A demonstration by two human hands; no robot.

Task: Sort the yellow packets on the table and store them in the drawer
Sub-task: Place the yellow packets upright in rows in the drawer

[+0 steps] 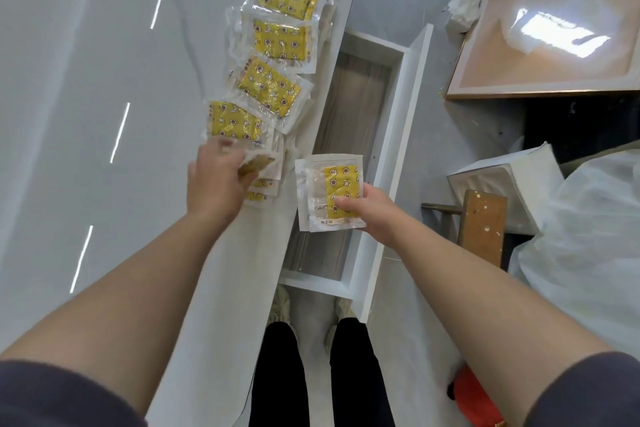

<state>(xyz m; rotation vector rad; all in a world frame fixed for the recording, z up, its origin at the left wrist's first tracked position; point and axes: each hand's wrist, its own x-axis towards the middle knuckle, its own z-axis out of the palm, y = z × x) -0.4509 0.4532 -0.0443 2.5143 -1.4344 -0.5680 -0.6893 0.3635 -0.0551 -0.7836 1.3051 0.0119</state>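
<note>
Several yellow packets in clear wrappers lie in a row (277,42) along the right edge of the white table (104,114). My left hand (216,180) reaches onto the nearest ones and pinches a packet (261,163) at the table's edge. My right hand (372,213) grips a small stack of yellow packets (329,191), thumb on top, held above the open drawer (349,107). The drawer has a wood-grain floor and white walls, and nothing shows inside it.
A framed pink panel (554,42) leans at the upper right. A white box (502,184), a wooden block (485,225) and plastic sheeting (588,236) crowd the floor to the right. My legs and shoes stand below the drawer front.
</note>
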